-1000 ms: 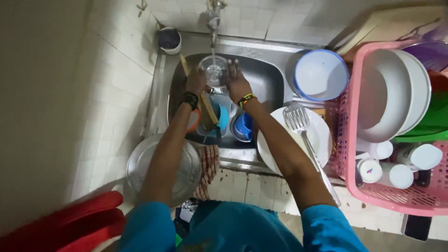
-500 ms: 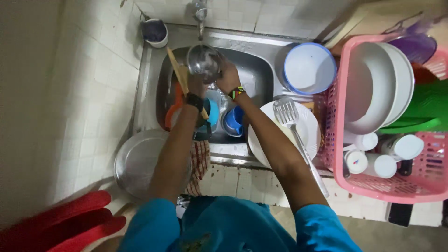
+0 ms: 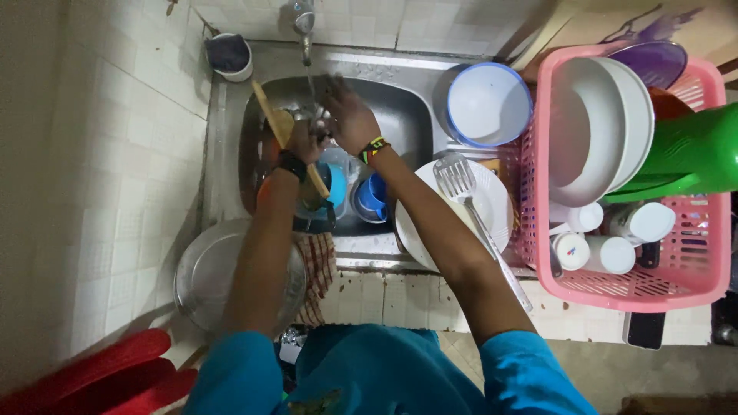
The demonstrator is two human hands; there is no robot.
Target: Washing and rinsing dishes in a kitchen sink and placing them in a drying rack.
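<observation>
My left hand (image 3: pixel 306 142) is closed round a clear glass (image 3: pixel 324 129), held over the steel sink (image 3: pixel 400 115) just below the tap (image 3: pixel 305 23). A thin stream of water (image 3: pixel 310 77) runs down onto it. My right hand (image 3: pixel 347 114) is blurred, with fingers spread, right beside and above the glass under the stream. A black band is on my left wrist and a coloured one on my right. A wooden spoon (image 3: pixel 270 115) leans in the sink behind my left hand.
Blue cups (image 3: pixel 370 200) lie in the sink. To the right are a white plate (image 3: pixel 492 204) bearing a metal spatula (image 3: pixel 460 184), a blue-rimmed bowl (image 3: pixel 488 104), and a pink basket (image 3: pixel 623 296) of dishes. A steel lid (image 3: pixel 201 273) sits at left.
The camera view has shifted, so the sink sits further right. My right hand has come off the glass's side and spread open above it; the left still holds it under the tap.
</observation>
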